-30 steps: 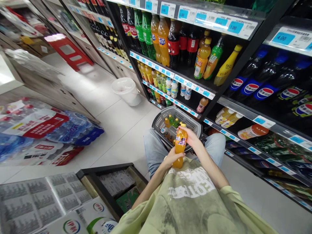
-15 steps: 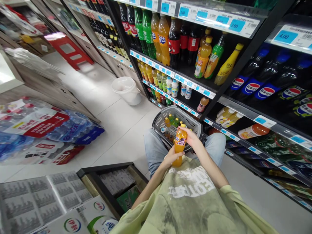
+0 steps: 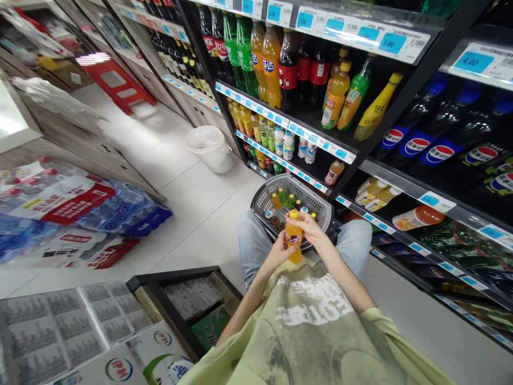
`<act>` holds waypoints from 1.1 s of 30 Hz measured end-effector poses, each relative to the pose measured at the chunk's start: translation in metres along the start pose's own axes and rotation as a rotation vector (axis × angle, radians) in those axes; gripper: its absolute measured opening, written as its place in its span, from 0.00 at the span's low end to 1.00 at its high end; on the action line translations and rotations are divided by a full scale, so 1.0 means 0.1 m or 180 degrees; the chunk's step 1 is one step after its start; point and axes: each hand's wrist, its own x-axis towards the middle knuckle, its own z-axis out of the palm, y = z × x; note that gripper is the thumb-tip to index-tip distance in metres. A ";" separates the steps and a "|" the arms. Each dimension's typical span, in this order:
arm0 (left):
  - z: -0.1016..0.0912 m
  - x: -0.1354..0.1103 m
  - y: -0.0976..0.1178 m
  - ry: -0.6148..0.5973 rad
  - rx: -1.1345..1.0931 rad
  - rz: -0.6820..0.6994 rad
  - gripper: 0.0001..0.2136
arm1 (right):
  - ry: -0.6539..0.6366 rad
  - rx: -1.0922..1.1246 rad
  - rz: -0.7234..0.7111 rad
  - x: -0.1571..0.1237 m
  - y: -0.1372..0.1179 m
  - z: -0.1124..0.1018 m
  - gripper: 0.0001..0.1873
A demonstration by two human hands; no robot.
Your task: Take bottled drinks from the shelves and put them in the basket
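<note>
Between my two hands is an orange soda bottle [image 3: 294, 238] with a yellow cap, held nearly upright in front of my shirt. My left hand [image 3: 280, 251] is wrapped around its lower side. My right hand [image 3: 308, 226] grips it near the neck from the other side. Just beyond the bottle, between my knees, a grey plastic basket [image 3: 262, 187] holds several small bottles with yellow, white and dark caps. My hands and the bottle hide part of the basket's near side.
A drinks shelf [image 3: 280, 118] with several rows of bottles rises ahead and to the right. On the floor stand a white bucket [image 3: 210, 149], shrink-wrapped water packs [image 3: 80, 208] at left, and milk cartons [image 3: 132, 358] at lower left. A red stool [image 3: 116, 80] is farther back.
The bottle has tilted so its cap points more towards me, and it sits slightly lower. Both hands have shifted their hold on it, the right staying near the top.
</note>
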 end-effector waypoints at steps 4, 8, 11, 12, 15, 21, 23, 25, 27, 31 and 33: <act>-0.14 -0.04 0.44 0.0330 0.0250 0.0545 0.32 | -0.0110 -0.0560 -0.0290 -0.08 0.06 0.03 0.28; -0.24 -0.15 0.95 0.0392 0.1099 0.1050 0.20 | -0.0033 -0.1071 -0.0841 -0.10 0.16 0.07 0.24; -0.20 -0.22 1.17 0.0407 0.2075 0.1222 0.12 | -0.0132 -0.1517 -0.1326 -0.10 0.29 0.14 0.17; -0.17 -0.24 1.21 0.0496 0.2365 0.1260 0.10 | -0.0183 -0.1644 -0.1431 -0.10 0.34 0.17 0.14; -0.15 -0.29 1.22 0.0724 0.2945 0.1209 0.04 | -0.0267 -0.1867 -0.1546 -0.12 0.47 0.25 0.09; -0.23 -0.50 1.20 0.0866 0.3436 0.0527 0.07 | -0.0279 -0.2242 -0.1475 -0.29 0.62 0.41 0.18; -0.23 -0.56 1.22 0.0898 0.3618 0.0402 0.07 | -0.0290 -0.2332 -0.1493 -0.34 0.63 0.46 0.19; -0.22 -0.60 1.23 0.0940 0.3773 0.0344 0.06 | -0.0305 -0.2286 -0.1542 -0.36 0.63 0.50 0.20; -0.21 -0.62 1.25 0.0981 0.3835 0.0365 0.05 | -0.0346 -0.2165 -0.1586 -0.38 0.61 0.54 0.20; -0.24 -0.61 1.27 0.0942 0.3671 0.0388 0.05 | -0.0464 -0.2082 -0.1612 -0.41 0.58 0.58 0.20; -0.29 -0.59 1.26 0.0826 0.3484 0.0289 0.07 | -0.0551 -0.2178 -0.1636 -0.42 0.58 0.59 0.20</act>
